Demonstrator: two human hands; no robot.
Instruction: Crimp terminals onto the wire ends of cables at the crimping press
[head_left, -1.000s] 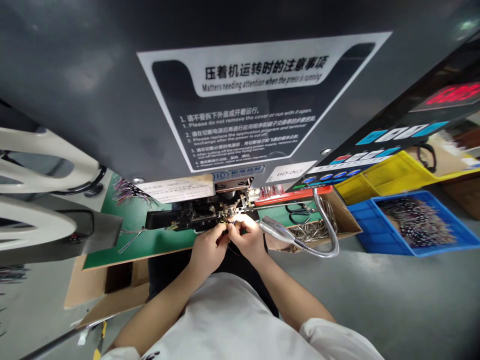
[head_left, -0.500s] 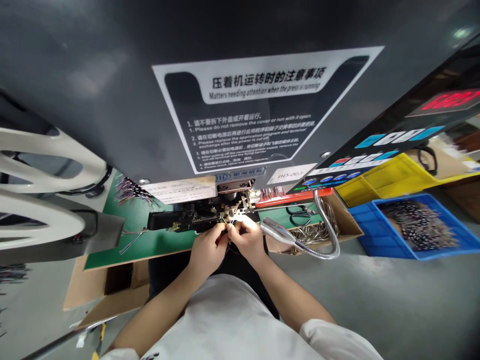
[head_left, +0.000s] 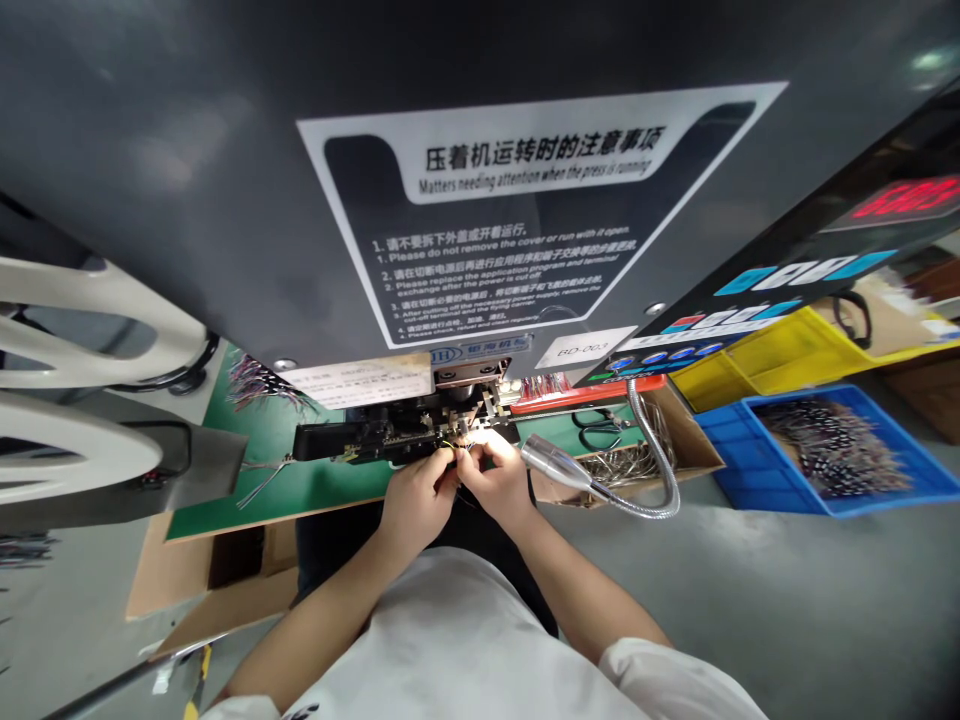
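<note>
Left hand (head_left: 416, 500): pinches thin wires (head_left: 448, 443) by their ends.
Right hand (head_left: 496, 482): seems to pinch them also, just beside.
Wires: at the front of press tooling (head_left: 463, 422).
Danger: tooling closing could catch fingertips so near; loose pinch could misplace an end.

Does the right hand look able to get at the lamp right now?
Probably yes: the lamp sits close beside the right hand, nothing visible between, though that hand seems busy with thin wires.
</note>
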